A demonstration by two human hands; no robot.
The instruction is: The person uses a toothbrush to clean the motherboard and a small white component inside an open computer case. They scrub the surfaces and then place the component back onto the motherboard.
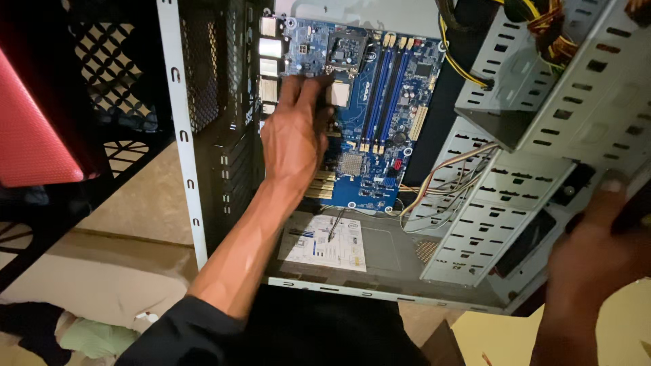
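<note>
An open computer case (196, 203) lies on its side with a blue motherboard (380, 102) mounted inside. My left hand (295, 132) reaches into the case and rests flat on the motherboard's left part, fingers pointing toward the rear ports; whether it grips anything is hidden. My right hand (597, 251) is at the lower right, blurred, closed on the case's front edge beside the grey metal drive cage (488, 217). A bundle of thin wires (434, 186) runs from the cage to the board's lower edge.
A power supply's yellow and black cables (542, 24) hang at the top right. A white sticker (325, 244) lies on the case's inner floor. A black mesh rack with a red panel (34, 129) stands at the left. Cloth lies on the tan floor (129, 224).
</note>
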